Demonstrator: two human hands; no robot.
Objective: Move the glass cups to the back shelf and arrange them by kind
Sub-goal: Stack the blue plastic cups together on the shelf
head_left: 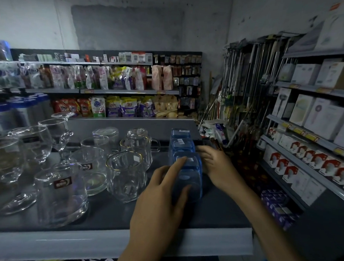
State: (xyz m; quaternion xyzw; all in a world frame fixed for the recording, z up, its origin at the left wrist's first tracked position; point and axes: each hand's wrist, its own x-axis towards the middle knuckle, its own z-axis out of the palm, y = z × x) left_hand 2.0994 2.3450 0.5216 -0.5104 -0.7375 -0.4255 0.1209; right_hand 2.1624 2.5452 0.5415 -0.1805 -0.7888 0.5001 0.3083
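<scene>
Blue cups lined up; left hand gripped nearest cup, right hand pressed flat alongside; best push straight back, gently.

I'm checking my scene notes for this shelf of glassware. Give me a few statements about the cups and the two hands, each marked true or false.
1. The blue cups stand in a row at the right end of the shelf. True.
2. The left hand holds a stemmed glass. False: it grips the nearest blue cup.
3. The gold-rimmed glasses stand mouth up. True.
4. The right hand holds a white box. False: it touches the right side of the blue cups.
</scene>
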